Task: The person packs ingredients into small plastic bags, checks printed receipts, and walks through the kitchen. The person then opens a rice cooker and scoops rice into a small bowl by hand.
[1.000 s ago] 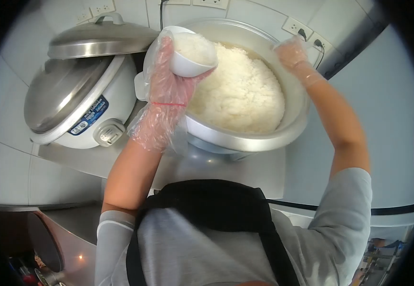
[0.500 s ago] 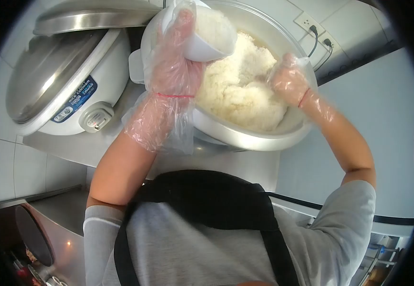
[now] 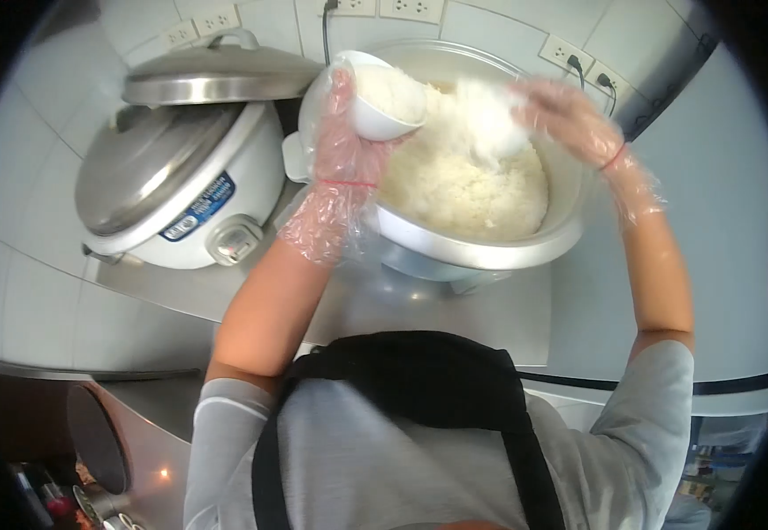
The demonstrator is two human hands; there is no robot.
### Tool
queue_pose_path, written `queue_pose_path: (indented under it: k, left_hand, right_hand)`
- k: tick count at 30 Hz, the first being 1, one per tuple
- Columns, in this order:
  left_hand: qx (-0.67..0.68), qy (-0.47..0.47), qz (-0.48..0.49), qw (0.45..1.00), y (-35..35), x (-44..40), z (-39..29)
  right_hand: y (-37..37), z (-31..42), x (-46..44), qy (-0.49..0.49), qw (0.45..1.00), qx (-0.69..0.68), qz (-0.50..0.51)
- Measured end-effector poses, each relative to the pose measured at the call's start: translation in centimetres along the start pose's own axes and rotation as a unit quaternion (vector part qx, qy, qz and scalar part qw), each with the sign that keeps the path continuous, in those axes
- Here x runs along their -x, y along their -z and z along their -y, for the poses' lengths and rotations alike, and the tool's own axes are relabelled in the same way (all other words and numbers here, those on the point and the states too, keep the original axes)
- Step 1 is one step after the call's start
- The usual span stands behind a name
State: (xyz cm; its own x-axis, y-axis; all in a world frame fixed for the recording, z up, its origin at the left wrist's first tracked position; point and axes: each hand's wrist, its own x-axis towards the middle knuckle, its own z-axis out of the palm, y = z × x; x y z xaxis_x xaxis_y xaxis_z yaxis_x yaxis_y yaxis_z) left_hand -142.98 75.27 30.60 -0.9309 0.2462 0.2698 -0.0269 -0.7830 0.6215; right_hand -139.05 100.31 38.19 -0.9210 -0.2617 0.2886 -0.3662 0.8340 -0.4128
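Note:
A large pot [image 3: 481, 256] holds a mound of cooked rice [image 3: 472, 199]. My left hand [image 3: 349, 146], in a clear plastic glove with a red band, is wrapped round a white bowl [image 3: 384, 126] above the pot's left side. Rice [image 3: 390, 93] fills the bowl. Over the right part of the pot is my right hand [image 3: 570, 119], gloved the same way. A blurred white clump or scoop of rice [image 3: 490, 119] is at its fingertips; whether a utensil is in it cannot be made out.
A white rice cooker [image 3: 198, 225] with a metal lid stands on the steel counter [image 3: 402, 305] at the left. Another metal lid [image 3: 225, 75] rests behind it. Wall sockets [image 3: 567, 53] with plugged cords are at the back. A grey-blue surface [image 3: 667, 291] lies to the right.
My right hand dipped down into the rice, then rose with white rice at its fingers. The left hand still holds the bowl. The camera view has shifted.

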Motion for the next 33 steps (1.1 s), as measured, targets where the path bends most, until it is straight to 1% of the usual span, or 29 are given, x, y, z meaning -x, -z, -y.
queue_pose_path:
  k: [1, 4, 5, 7, 8, 10, 11, 13, 14, 16, 18, 19, 22, 23, 24, 25, 28, 29, 31, 33]
  left_hand:
    - [0.002, 0.013, 0.002, 1.0, 0.1, 0.0, 0.0]
    - [0.009, 0.04, 0.012, 0.999, -0.2, 0.0, -0.1]
    - [0.013, 0.048, 0.014, 0.999, -0.3, 0.0, -0.2]
    - [0.019, 0.056, 0.0, 0.998, -0.2, -0.2, -0.2]
    - [0.023, 0.059, -0.006, 0.998, -0.2, -0.3, -0.2]
    - [0.039, 0.092, -0.006, 0.995, 0.3, -0.8, -0.2]
    - [0.048, 0.11, -0.007, 0.993, 0.5, -0.9, -0.2]
    - [0.068, 0.106, 0.003, 0.992, 0.4, -0.8, -0.3]
    - [0.079, 0.105, 0.008, 0.991, 0.4, -0.8, -0.4]
    - [0.084, 0.084, 0.054, 0.991, 0.4, -0.4, -0.4]
    - [0.092, 0.07, 0.087, 0.989, 0.5, -0.3, -0.3]
    - [0.098, 0.067, 0.096, 0.988, 0.7, -0.3, -0.2]
    - [0.098, 0.059, 0.121, 0.986, 0.9, -0.3, 0.0]
    - [0.096, 0.056, 0.129, 0.985, 0.9, -0.3, 0.1]
    - [0.093, 0.054, 0.13, 0.986, 1.0, -0.3, 0.1]
    - [0.09, 0.051, 0.131, 0.986, 1.1, -0.4, 0.1]
    - [0.102, 0.046, 0.106, 0.988, 1.5, -1.0, 0.3]
    - [0.11, 0.047, 0.093, 0.989, 1.7, -1.1, 0.4]
    - [0.1, 0.04, 0.098, 0.989, 1.4, -0.9, 0.2]
    - [0.095, 0.041, 0.101, 0.989, 1.3, -0.9, 0.2]
  right_hand:
    - [0.9, 0.6, -0.5, 0.047, 0.996, 0.045, -0.059]
    - [-0.1, 5.2, -1.9, -0.026, 0.976, 0.18, -0.118]
    - [-1.6, 5.1, -2.2, 0.049, 0.972, 0.165, -0.158]
    - [-6.3, 3.7, -3.4, 0.196, 0.943, 0.136, -0.234]
    - [-7.4, 4.3, -2.9, 0.182, 0.945, 0.169, -0.214]
    - [-9.2, 6.1, -0.8, 0.151, 0.946, 0.233, -0.169]
    - [-8.9, 6.2, -0.8, 0.167, 0.944, 0.232, -0.166]
    - [-7.5, 5.9, -0.5, 0.198, 0.939, 0.231, -0.162]
    - [-6.3, 5.3, -1.3, 0.205, 0.943, 0.204, -0.163]
    - [-3.2, 4.3, -3.1, 0.22, 0.951, 0.15, -0.161]
    - [2.0, 8.2, -1.7, 0.056, 0.993, 0.057, -0.084]
    - [3.6, 9.5, -1.3, -0.027, 0.999, 0.01, -0.042]
    - [2.8, 7.5, -2.0, 0.048, 0.982, 0.052, -0.173]
    - [1.3, 5.9, -2.6, 0.153, 0.959, 0.1, -0.217]
    - [-1.1, 3.7, -3.5, 0.256, 0.92, 0.145, -0.258]
    - [-2.3, 2.7, -4.0, 0.355, 0.866, 0.189, -0.296]
    - [-4.9, 5.1, -0.1, 0.313, 0.89, 0.217, -0.252]
    - [-5.1, 5.3, 0.4, 0.294, 0.897, 0.234, -0.234]
    - [-5.0, 5.5, 1.0, 0.256, 0.907, 0.269, -0.199]
    - [-5.4, 5.0, 0.2, 0.284, 0.92, 0.114, -0.246]
